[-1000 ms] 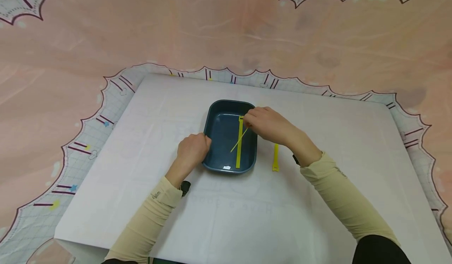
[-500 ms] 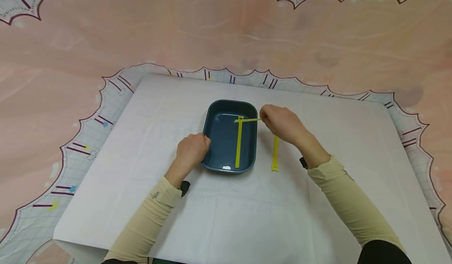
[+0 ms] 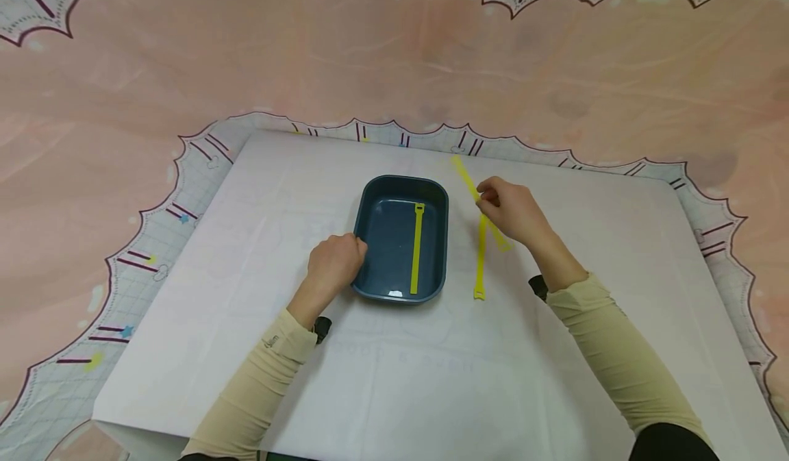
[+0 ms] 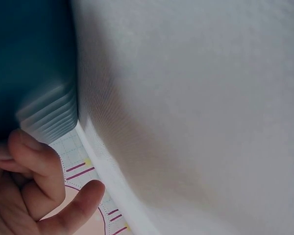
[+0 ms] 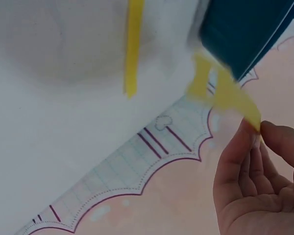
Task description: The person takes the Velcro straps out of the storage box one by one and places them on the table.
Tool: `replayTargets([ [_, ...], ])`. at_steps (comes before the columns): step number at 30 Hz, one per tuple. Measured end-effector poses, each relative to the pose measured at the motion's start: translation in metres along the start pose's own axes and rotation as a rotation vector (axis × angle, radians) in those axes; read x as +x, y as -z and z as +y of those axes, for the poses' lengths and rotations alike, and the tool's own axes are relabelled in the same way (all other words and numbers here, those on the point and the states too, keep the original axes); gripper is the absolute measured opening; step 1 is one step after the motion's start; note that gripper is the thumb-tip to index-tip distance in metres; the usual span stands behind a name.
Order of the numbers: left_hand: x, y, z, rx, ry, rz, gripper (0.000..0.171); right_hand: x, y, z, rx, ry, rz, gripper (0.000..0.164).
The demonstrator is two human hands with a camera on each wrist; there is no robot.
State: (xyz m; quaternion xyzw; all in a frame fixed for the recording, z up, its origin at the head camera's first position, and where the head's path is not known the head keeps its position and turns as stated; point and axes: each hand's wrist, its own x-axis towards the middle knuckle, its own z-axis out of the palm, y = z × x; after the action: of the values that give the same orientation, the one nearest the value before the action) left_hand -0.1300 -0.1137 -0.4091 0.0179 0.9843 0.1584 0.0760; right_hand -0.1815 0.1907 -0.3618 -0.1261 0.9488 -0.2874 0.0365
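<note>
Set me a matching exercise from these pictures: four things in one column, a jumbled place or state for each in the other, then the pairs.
Things:
1. Left hand
2. Right hand
3. Tray
4. Tabletop

Places or states:
A. Pinches a yellow strap
B. White, under the tray
C. Grips the tray's left edge
D. Dark blue, with a second yellow strap lying inside

Pairs: 1-C, 2-A, 3-D, 4-B

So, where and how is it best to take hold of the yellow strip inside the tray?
Probably pinch the yellow strip by its long edges near the middle, coming from above. It lies flat on the floor of the tray, closer to the right side, and the raised sides would likely hinder a low approach.
</note>
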Motion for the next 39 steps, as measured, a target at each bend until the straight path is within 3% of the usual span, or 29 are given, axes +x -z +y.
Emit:
replayTargets([
  [9,0.000,0.001,-0.001,0.000,-0.002,0.003,0.036,-0.003,0.001,0.012,0.058,-0.183,-0.044,0.045],
  [16,0.000,0.000,0.001,0.004,0.003,-0.004,0.037,-0.006,0.004,0.024,0.013,-0.229,-0.099,0.047],
  [26,0.001,0.000,0.000,0.009,-0.005,0.011,0.037,-0.005,0.003,0.038,-0.097,-0.264,-0.334,0.041],
  [31,0.001,-0.001,0.000,0.004,-0.001,0.007,0.037,-0.008,-0.001,0.044,-0.076,-0.277,-0.364,0.023],
  [39,0.002,-0.001,0.000,0.011,0.003,0.001,0.037,-0.007,-0.011,0.052,-0.057,-0.322,-0.375,0.025],
])
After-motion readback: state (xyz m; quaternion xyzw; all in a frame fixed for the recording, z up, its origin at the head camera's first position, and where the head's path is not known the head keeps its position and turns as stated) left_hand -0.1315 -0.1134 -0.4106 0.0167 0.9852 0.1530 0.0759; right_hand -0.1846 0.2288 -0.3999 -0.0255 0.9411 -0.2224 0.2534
